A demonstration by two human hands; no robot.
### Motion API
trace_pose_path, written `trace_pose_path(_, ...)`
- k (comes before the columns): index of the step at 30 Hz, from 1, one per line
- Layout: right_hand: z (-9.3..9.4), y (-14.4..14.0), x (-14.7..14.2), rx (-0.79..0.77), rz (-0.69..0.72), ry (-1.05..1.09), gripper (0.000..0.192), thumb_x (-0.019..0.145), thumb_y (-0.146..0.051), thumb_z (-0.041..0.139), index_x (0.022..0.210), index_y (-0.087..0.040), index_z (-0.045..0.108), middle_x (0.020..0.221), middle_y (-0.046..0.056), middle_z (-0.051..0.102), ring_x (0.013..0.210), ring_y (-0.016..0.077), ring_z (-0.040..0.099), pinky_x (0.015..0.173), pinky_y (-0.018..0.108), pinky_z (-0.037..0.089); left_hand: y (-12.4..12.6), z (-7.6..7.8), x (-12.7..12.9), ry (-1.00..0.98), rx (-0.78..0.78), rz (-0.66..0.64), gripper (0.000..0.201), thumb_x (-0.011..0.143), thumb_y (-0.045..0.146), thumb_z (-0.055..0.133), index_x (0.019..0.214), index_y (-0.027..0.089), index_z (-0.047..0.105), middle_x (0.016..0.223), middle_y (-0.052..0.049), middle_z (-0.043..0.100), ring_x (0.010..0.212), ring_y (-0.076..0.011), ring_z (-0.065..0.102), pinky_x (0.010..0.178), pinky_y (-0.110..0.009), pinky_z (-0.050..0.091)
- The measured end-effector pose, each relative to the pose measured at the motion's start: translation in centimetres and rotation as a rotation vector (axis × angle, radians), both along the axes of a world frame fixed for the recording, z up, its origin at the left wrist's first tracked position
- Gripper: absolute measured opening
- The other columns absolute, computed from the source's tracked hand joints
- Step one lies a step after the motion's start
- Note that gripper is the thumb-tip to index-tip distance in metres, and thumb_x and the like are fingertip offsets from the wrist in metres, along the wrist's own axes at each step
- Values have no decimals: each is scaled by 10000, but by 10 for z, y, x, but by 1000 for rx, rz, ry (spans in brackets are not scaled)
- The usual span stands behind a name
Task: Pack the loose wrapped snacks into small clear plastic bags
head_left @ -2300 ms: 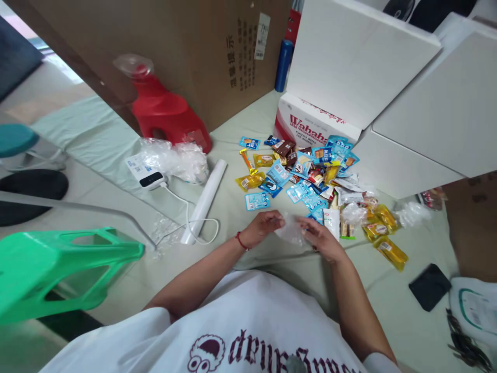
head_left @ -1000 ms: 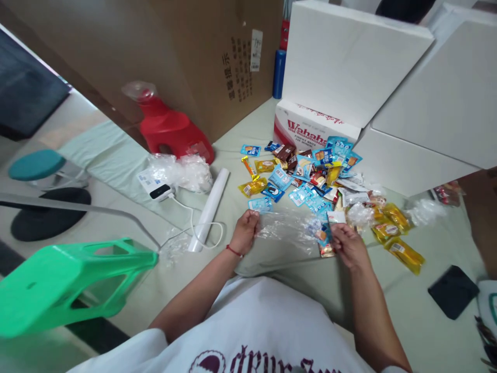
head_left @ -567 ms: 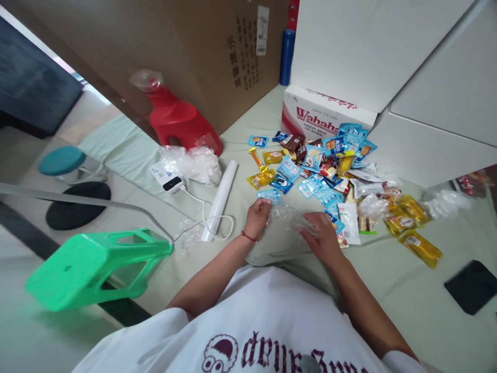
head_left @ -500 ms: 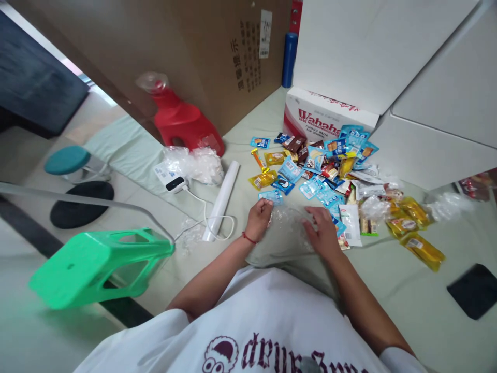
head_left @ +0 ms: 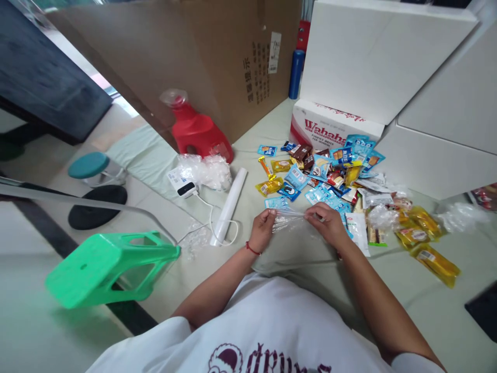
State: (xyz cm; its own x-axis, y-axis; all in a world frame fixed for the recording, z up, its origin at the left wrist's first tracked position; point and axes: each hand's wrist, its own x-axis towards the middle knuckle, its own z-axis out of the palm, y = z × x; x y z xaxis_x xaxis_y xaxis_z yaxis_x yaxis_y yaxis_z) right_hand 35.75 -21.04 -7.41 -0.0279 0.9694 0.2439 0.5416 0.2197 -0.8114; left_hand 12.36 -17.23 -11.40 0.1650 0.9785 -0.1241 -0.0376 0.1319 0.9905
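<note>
A clear plastic bag (head_left: 289, 221) is stretched between my two hands, its upper edge pulled into creases. My left hand (head_left: 264, 227) pinches it at one side, a red cord around the wrist. At the other side my right hand (head_left: 325, 221) grips the edge between thumb and fingers. Just beyond lies a pile of packaged snacks: a light blue packet (head_left: 276, 202) near my left fingertips, a yellow packet (head_left: 269, 186), and a white packet (head_left: 357, 232) beside my right hand.
A white plastic roll (head_left: 230, 207) lies left of my hands, near a white device with a cable (head_left: 187, 189). Behind stand a red jug (head_left: 200, 132), a cardboard box (head_left: 217, 67) and a Wahaha carton (head_left: 330, 124). A green stool (head_left: 104, 269) lies tipped at left.
My right hand has closed on the bag's edge, and the bag is now drawn taut between both hands. The camera view has shifted slightly, so the surroundings appear lower and further right.
</note>
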Motion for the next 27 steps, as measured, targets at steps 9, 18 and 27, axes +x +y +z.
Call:
trace_pose_path(9,5,-5,7,98,109,-121,271,1010,-435,580,926,-257,766,887,63,718,868,214,655,818,379,529,28,21,5,-263,-268,-222,507,694,659,793,707,158,716,711,-47,648,677,-156,545,668,-270,417)
trace_pose_path(18,14,12,-5,55,53,-153,446,960,-494,648,1331,-248,680,1177,104,722,1073,257,647,956,422,510,16,18,15,-102,-45,-125,439,760,610,764,786,186,655,774,9,625,702,-136,502,670,-254,392)
trace_pose_path(27,15,23,-23,109,62,-50,285,990,-462,619,912,-267,811,838,48,724,837,215,629,841,380,487,13,12,14,-222,-125,-49,554,801,761,677,783,216,581,563,66,401,516,-107,337,528,-262,313)
